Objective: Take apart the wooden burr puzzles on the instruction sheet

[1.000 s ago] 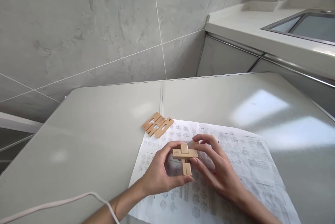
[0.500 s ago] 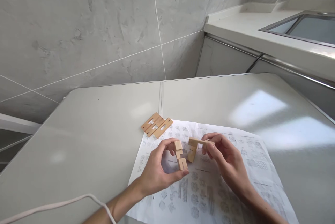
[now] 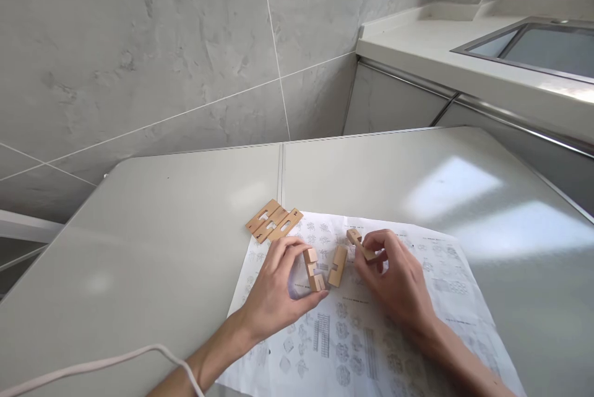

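My left hand pinches a notched wooden puzzle piece low over a printed instruction sheet. A second notched wooden piece lies on the sheet just right of it, between my hands. My right hand holds a third wooden piece between its fingertips, tilted up to the left. Three flat slotted wooden pieces lie side by side on the grey table at the sheet's top left corner, just beyond my left fingers.
A white cable runs across the table's near left corner. A tiled wall rises behind the table. To the right stands a counter with a steel sink set in it.
The joined wooden cross has come apart into three pieces. One now lies on the sheet. My hands have lowered toward the paper and drawn apart, each keeping one piece.
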Motion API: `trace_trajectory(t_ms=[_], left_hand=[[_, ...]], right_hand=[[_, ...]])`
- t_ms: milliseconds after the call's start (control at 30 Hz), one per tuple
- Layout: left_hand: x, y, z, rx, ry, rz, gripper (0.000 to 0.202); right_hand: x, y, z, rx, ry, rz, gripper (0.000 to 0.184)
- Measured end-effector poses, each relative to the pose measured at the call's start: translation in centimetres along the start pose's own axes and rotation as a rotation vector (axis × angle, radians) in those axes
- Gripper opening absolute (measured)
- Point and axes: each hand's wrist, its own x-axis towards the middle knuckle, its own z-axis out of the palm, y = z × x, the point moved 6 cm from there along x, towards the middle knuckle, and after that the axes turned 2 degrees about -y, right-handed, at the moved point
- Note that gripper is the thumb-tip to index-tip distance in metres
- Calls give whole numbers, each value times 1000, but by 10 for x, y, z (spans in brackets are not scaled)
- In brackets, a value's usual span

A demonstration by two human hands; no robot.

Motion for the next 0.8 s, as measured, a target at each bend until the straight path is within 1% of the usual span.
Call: trace_trajectory(t_ms=[100, 200, 300, 467, 567, 800], left_hand=[[-1, 0, 3, 65, -10, 48, 65], [-1, 0, 6, 108, -17, 78, 67], [-1, 1, 7, 133, -15, 99, 68], [0, 6, 7, 157, -29, 157, 70], [0, 9, 8, 158, -49, 186, 76], [-1, 10, 8, 130, -77, 187, 88]], right_hand=[[-3, -3, 6, -82, -37, -45, 12], [-6, -6, 9, -161, -34, -111, 11], [-7, -9, 10, -181, -26, -174, 10], [-9, -16, 14, -118, -77, -268, 7], [-13, -20, 19, -78, -126, -323, 9], [-17, -36, 23, 45, -285, -450, 12]])
